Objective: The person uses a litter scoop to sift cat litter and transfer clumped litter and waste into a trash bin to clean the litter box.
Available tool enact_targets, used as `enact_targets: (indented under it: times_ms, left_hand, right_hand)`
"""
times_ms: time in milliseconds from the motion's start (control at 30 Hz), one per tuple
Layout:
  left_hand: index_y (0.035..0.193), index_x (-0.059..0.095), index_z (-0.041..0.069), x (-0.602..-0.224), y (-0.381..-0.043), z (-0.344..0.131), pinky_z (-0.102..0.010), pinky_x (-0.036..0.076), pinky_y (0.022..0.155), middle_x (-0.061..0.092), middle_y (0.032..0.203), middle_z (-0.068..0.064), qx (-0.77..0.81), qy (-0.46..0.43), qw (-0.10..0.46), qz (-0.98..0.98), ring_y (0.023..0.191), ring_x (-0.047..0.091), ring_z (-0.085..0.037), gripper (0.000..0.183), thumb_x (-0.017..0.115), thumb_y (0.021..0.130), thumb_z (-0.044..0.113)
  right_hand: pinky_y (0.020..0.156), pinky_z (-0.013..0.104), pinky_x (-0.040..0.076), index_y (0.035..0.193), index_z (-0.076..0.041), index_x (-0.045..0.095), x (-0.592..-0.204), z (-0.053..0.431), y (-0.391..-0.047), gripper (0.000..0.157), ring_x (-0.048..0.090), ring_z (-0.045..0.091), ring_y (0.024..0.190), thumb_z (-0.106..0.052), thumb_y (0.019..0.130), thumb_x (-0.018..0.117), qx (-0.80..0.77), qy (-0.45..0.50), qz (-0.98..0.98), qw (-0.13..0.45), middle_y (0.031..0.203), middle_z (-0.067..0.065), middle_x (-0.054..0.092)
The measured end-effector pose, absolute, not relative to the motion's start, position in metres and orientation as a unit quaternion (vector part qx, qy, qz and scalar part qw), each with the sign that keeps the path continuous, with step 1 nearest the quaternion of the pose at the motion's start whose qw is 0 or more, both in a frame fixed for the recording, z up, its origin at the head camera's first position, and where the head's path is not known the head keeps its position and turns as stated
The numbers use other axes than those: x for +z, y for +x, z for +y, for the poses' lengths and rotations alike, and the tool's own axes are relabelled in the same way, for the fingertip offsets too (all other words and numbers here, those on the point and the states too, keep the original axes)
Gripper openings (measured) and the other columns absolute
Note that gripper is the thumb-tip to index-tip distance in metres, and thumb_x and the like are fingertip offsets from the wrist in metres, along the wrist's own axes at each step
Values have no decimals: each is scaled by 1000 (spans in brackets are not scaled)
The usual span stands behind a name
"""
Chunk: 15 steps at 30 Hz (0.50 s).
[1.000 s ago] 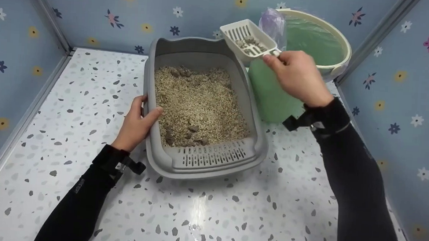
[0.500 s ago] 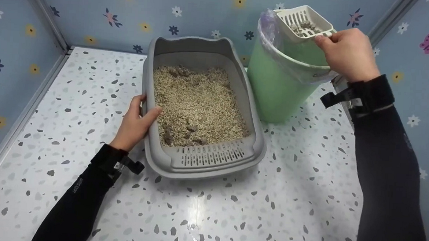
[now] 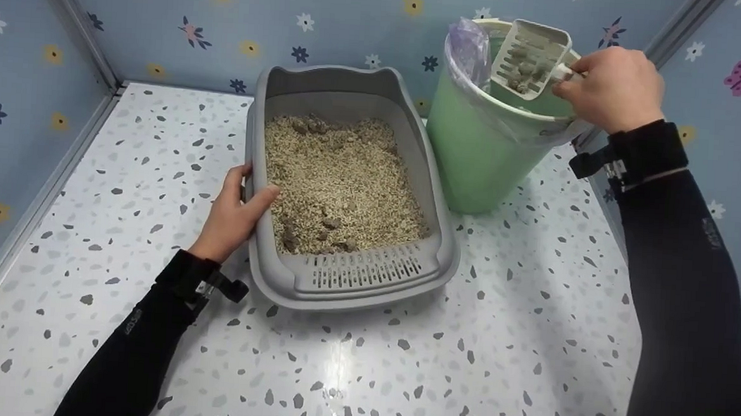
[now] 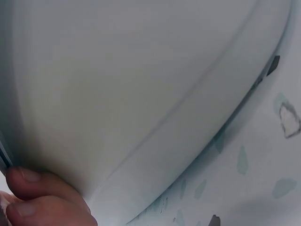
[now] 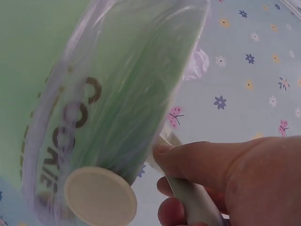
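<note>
My right hand [image 3: 619, 88] grips the handle of a white slotted litter scoop [image 3: 561, 71], which tilts over the mouth of a green trash bin [image 3: 475, 150]. Greyish clumps [image 3: 524, 73] lie in the scoop's basket. In the right wrist view, the thumb and fingers wrap the pale handle [image 5: 195, 200] beside the bin's bagged rim. With its thumb over the left rim and fingers outside, my left hand [image 3: 233, 217] holds a grey litter box [image 3: 350, 299]. The left wrist view has those fingers [image 4: 47, 200] against the box's outer wall. Tan pellet litter [image 3: 353, 175] with some darker clumps fills the box.
A clear purplish bag [image 3: 469, 48] lines the bin, which stands right of the litter box against the back wall. Blue flowered panels [image 3: 184, 21] enclose the speckled white floor [image 3: 464, 365] at the back and both sides.
My right hand has carried the scoop rightward from above the litter box's edge to over the bin, then tipped its basket downward. The left hand stays on the box.
</note>
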<state>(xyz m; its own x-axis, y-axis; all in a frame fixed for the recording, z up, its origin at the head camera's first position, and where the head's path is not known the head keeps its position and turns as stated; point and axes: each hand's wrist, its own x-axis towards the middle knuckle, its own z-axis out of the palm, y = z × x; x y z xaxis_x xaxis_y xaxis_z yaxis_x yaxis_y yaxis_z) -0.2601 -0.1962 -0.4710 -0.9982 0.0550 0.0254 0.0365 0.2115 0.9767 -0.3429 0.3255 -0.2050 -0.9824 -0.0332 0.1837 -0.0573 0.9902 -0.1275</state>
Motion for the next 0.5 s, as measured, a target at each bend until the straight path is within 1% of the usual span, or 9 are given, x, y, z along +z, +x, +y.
enact_targets:
  times_ms: [67,100,133,167,233,333,433,500]
  left_hand:
    - [174,28,17,-470,-260,-195,-39,66,78,60,126,-21,627,28,4,778,103,70,-34,92,69,106,63]
    - [173,28,16,-469,-260,-195,-39,66,78,60,126,-21,627,28,4,779,102,70,-34,92,69,105,63]
    - [173,28,16,-469,-260,-195,-39,66,76,61,124,-21,626,27,3,779,100,70,-34,93,69,105,64]
    - [173,28,16,-469,-260,-195,-38,66,76,61,123,-21,626,26,4,779,99,71,-33,92,69,106,63]
    - [173,28,17,-469,-260,-196,-38,66,74,61,122,-20,626,25,5,779,98,70,-32,89,69,107,59]
    - [174,28,17,-469,-260,-196,-36,65,74,60,122,-20,625,26,4,780,96,70,-29,84,68,109,53]
    - [174,27,16,-469,-260,-196,-36,65,75,60,123,-19,625,25,4,780,98,69,-30,84,68,110,51]
    - [174,27,16,-468,-260,-196,-37,66,75,60,123,-20,623,24,3,782,98,69,-30,84,68,110,51]
  right_hand:
    - [67,45,41,138,-3,76,-204,325,-341,45,65,51,99,-37,110,70,49,26,-994,91,124,26,78]
    - [67,45,40,143,-3,73,-204,324,-341,45,65,52,102,-35,110,70,40,28,-994,93,132,27,75]
    - [66,45,40,144,-3,72,-204,322,-340,44,65,53,102,-32,111,70,30,33,-994,100,133,28,74]
    - [64,45,39,143,-2,73,-205,320,-339,42,65,52,97,-29,111,70,19,40,-993,110,130,29,75]
    - [58,44,35,139,-3,75,-207,317,-338,35,61,47,85,-22,110,69,-10,58,-989,137,117,30,77]
    - [52,43,31,128,-4,81,-211,313,-336,25,54,41,71,-12,107,68,-67,89,-976,188,99,28,73]
    - [49,43,28,119,-3,81,-215,311,-334,19,49,38,62,-5,105,68,-118,117,-958,234,88,24,66]
    - [49,43,27,116,-2,79,-217,310,-333,15,48,38,60,-5,106,68,-136,124,-951,250,85,23,63]
